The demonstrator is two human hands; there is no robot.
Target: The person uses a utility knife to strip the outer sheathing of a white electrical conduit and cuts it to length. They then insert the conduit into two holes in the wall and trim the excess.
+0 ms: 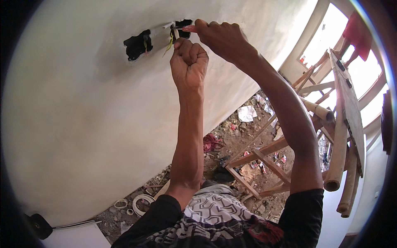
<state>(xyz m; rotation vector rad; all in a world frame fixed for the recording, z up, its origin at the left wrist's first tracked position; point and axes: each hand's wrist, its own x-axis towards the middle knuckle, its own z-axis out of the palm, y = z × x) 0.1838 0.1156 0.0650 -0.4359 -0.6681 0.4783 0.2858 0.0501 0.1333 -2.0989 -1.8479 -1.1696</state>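
My left hand (190,62) is raised to the wall, palm side showing, its fingers closed in a pinch on a short white strip (176,34), which looks like a cable end. From the right, my right hand (221,38) grips what looks like a red-handled screwdriver (190,29). Its thin tip meets the white strip in front of the right wall hole (185,23). Yellow-green wires (170,43) hang beside the strip. Farther left, another rough square hole (136,46) has wires (145,44) sticking out. Exact contact at the tip is too small to make out.
A wood and bamboo scaffold (337,124) stands on the right, with a person in red clothing (359,35) at its far end. Rubble and paper scraps (247,113) litter the dirt floor. White cable coils (143,204) lie low at left, by the wall (95,124).
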